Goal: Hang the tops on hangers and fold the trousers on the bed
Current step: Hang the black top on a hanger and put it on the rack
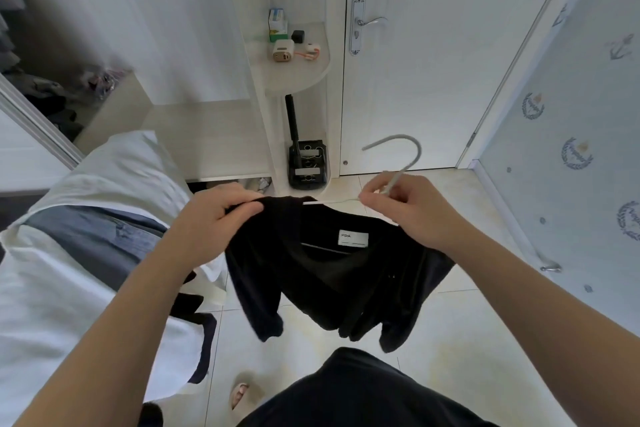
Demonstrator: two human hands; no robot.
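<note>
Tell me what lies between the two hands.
Head view: a bare arm of the white hanger runs between left hand and right hand, above the black top.

Black top (332,274), pale grey hanger (408,149)

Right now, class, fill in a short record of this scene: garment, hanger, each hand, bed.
Garment: black top, held up above the floor, white neck label showing
Hanger: pale hanger, hook up, one arm at the collar
Left hand: grips the top's shoulder
Right hand: grips the hanger below its hook
Bed: on the left, white bedding, blue garment lying on it
</note>
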